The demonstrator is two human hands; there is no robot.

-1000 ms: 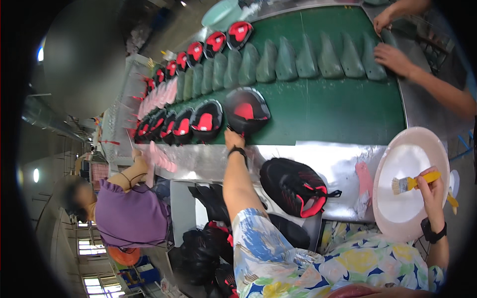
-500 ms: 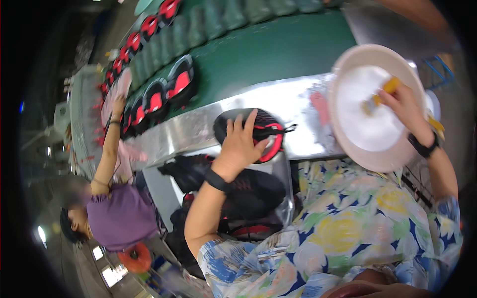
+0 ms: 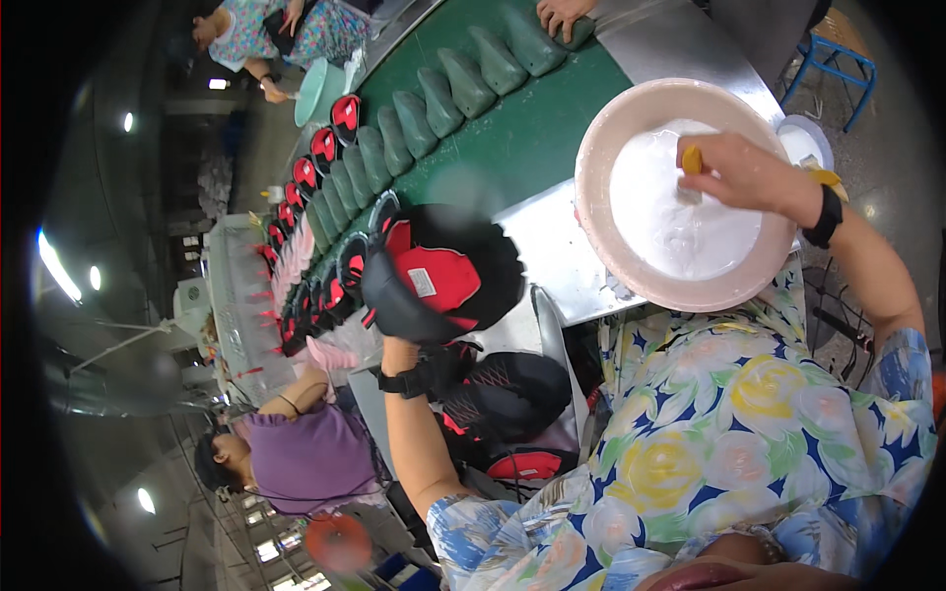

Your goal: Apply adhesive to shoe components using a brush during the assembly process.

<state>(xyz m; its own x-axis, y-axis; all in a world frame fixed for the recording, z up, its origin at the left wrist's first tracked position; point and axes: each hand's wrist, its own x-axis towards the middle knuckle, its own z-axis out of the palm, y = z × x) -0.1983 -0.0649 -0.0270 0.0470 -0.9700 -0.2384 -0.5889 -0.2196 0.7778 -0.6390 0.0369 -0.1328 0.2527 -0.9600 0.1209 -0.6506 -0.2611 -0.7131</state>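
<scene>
A black and red shoe upper (image 3: 448, 281) is raised over the metal table edge, its red underside with a small white label facing me. My left hand (image 3: 398, 357) grips it from below, most of the fingers hidden behind it. My right hand (image 3: 734, 172) is closed around a yellow-handled brush (image 3: 691, 161). The bristles touch the white liquid (image 3: 650, 212) in a wide pinkish basin (image 3: 603, 251). Below the raised upper, more black shoe uppers (image 3: 507, 394) lie in a grey metal tray (image 3: 554, 345) beside my left forearm.
Dark green shoe lasts (image 3: 439, 103) line the green table (image 3: 522, 128), beside a row of red-black uppers (image 3: 323, 146). A co-worker's hand (image 3: 566, 16) touches the far lasts. A person in purple (image 3: 310, 453) works at left; another holds a green basin (image 3: 320, 91). A blue-legged stool (image 3: 836, 59) stands far right.
My left hand has lifted the shoe upper from the metal edge, moved it left and turned its underside into view. My right hand has shifted left over the basin, brush now in the liquid.
</scene>
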